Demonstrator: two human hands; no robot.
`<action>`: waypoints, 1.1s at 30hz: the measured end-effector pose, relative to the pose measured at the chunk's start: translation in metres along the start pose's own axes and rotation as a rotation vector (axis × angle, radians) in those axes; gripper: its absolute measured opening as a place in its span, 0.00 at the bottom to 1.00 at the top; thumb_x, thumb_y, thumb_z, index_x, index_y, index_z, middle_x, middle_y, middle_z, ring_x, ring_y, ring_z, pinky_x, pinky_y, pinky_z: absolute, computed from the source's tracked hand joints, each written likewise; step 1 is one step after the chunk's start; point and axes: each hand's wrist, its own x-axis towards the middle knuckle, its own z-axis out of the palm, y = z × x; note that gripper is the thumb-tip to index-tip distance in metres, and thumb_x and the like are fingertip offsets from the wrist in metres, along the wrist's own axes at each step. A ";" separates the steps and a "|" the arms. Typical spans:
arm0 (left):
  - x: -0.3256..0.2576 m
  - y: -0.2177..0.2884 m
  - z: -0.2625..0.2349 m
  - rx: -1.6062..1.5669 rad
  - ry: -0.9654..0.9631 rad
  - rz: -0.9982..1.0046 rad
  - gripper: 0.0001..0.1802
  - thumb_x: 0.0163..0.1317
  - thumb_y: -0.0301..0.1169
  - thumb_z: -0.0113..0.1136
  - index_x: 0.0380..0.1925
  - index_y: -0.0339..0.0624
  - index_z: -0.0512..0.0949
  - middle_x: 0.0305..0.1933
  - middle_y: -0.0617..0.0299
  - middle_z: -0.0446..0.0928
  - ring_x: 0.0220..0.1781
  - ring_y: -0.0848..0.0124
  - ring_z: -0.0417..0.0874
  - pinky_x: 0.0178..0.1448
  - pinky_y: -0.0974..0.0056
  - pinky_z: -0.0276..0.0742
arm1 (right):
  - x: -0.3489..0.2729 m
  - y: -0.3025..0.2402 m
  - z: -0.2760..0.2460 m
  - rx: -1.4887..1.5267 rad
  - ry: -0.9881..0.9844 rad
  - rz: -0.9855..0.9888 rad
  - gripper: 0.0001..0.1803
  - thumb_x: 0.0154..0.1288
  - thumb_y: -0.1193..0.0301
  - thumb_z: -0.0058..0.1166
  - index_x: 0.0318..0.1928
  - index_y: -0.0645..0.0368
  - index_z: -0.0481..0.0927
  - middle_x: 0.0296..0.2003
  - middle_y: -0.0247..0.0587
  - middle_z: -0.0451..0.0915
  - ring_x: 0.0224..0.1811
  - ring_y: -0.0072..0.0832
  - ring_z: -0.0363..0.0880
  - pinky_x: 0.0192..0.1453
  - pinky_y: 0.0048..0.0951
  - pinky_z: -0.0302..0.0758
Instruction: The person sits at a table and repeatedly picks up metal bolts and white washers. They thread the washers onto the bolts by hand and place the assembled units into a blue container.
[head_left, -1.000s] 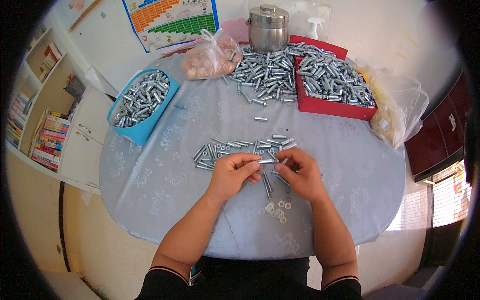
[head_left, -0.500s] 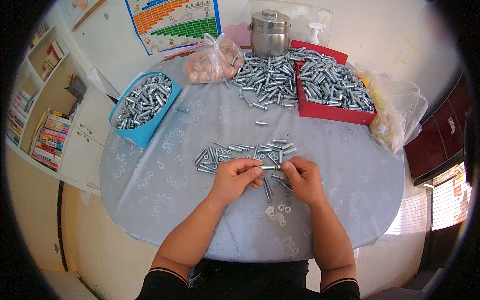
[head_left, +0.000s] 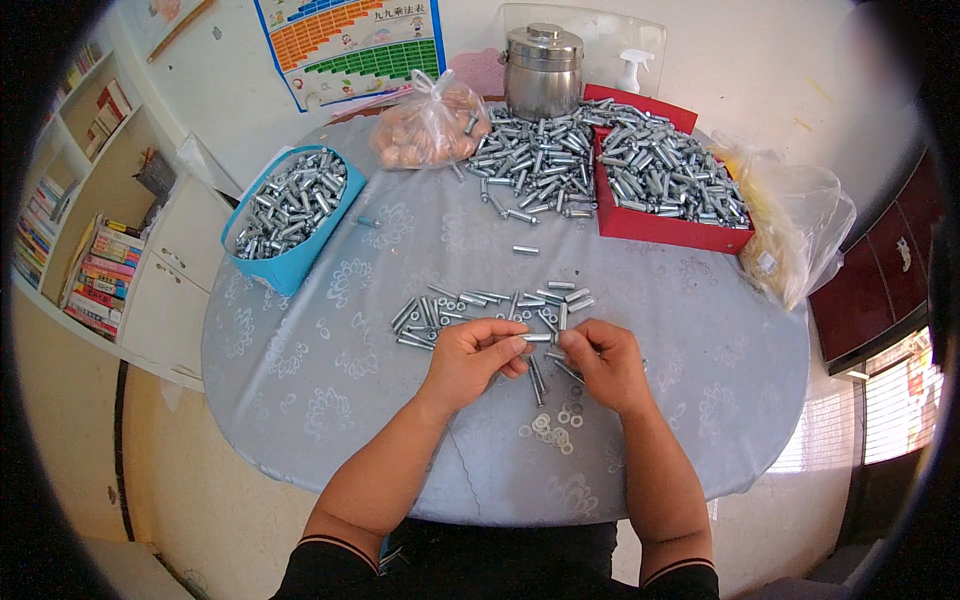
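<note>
My left hand [head_left: 478, 356] is closed around a silvery metal bolt [head_left: 538, 338], held level just above the table with its end pointing right. The thumb and forefinger of my right hand [head_left: 604, 364] pinch the bolt's right end; whether a nut or washer sits between them is hidden. Behind and below the hands lie loose long bolts [head_left: 536, 378], short metal sleeves [head_left: 578, 303] and nuts [head_left: 446, 321]. Closer to me, flat washers [head_left: 545, 425] form a small scattered group.
A blue box [head_left: 318, 240] full of bolt assemblies stands at left, a red box [head_left: 670, 232] at right. Between them are a heap of bolt assemblies [head_left: 535, 165], a tied bag [head_left: 425, 130] and a steel pot [head_left: 543, 75]. Another plastic bag [head_left: 800, 215] lies far right.
My right fingertips have shifted slightly and bent in closer around the bolt's right end. The left hand keeps its hold in the same place.
</note>
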 end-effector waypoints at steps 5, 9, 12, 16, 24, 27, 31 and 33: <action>0.001 -0.001 -0.001 -0.015 -0.001 -0.010 0.12 0.64 0.25 0.61 0.46 0.32 0.80 0.37 0.53 0.84 0.32 0.70 0.85 0.35 0.68 0.84 | 0.000 -0.008 0.004 0.136 0.033 -0.079 0.08 0.60 0.74 0.64 0.37 0.64 0.81 0.29 0.30 0.78 0.29 0.15 0.72 0.33 0.22 0.71; 0.001 -0.002 -0.001 -0.015 -0.006 -0.006 0.12 0.64 0.25 0.61 0.46 0.32 0.80 0.37 0.53 0.84 0.32 0.70 0.85 0.35 0.68 0.83 | 0.000 0.002 -0.002 -0.049 -0.034 0.003 0.09 0.60 0.75 0.65 0.39 0.65 0.82 0.29 0.30 0.77 0.30 0.16 0.73 0.34 0.22 0.72; 0.001 -0.002 -0.001 -0.028 -0.008 -0.007 0.11 0.64 0.25 0.61 0.46 0.32 0.80 0.37 0.53 0.84 0.32 0.70 0.85 0.36 0.68 0.83 | -0.002 -0.007 0.002 0.099 0.001 -0.045 0.09 0.60 0.75 0.64 0.40 0.65 0.82 0.29 0.30 0.78 0.31 0.16 0.74 0.36 0.21 0.73; 0.001 -0.003 0.000 -0.014 -0.010 -0.012 0.11 0.64 0.24 0.61 0.46 0.32 0.80 0.37 0.53 0.84 0.32 0.70 0.85 0.36 0.68 0.83 | -0.002 -0.001 0.000 0.118 -0.045 -0.054 0.11 0.61 0.76 0.63 0.43 0.64 0.80 0.31 0.31 0.80 0.32 0.16 0.75 0.37 0.20 0.73; 0.001 -0.006 0.000 0.015 -0.035 0.040 0.11 0.64 0.23 0.60 0.46 0.33 0.80 0.37 0.53 0.84 0.33 0.71 0.85 0.36 0.67 0.83 | -0.003 -0.006 0.005 0.362 -0.068 0.009 0.09 0.64 0.76 0.60 0.44 0.64 0.79 0.32 0.29 0.80 0.32 0.15 0.75 0.37 0.20 0.73; -0.002 0.001 0.004 0.031 0.001 0.044 0.10 0.66 0.24 0.59 0.46 0.34 0.80 0.37 0.54 0.84 0.32 0.72 0.85 0.36 0.68 0.82 | -0.004 -0.009 -0.002 0.352 -0.090 0.064 0.09 0.65 0.75 0.60 0.44 0.64 0.79 0.31 0.29 0.80 0.33 0.15 0.74 0.37 0.19 0.72; 0.001 0.003 -0.002 0.016 0.207 0.103 0.10 0.68 0.26 0.56 0.46 0.34 0.80 0.36 0.56 0.83 0.30 0.73 0.83 0.33 0.69 0.81 | -0.005 -0.016 -0.029 0.184 -0.338 0.201 0.10 0.64 0.74 0.60 0.44 0.64 0.80 0.31 0.28 0.80 0.33 0.14 0.73 0.37 0.18 0.70; 0.002 0.003 -0.005 0.006 0.288 0.140 0.10 0.68 0.27 0.55 0.45 0.35 0.80 0.36 0.56 0.83 0.29 0.73 0.83 0.32 0.69 0.80 | -0.005 -0.018 -0.036 0.050 -0.458 0.215 0.12 0.66 0.74 0.58 0.48 0.65 0.79 0.36 0.34 0.82 0.37 0.18 0.76 0.42 0.22 0.74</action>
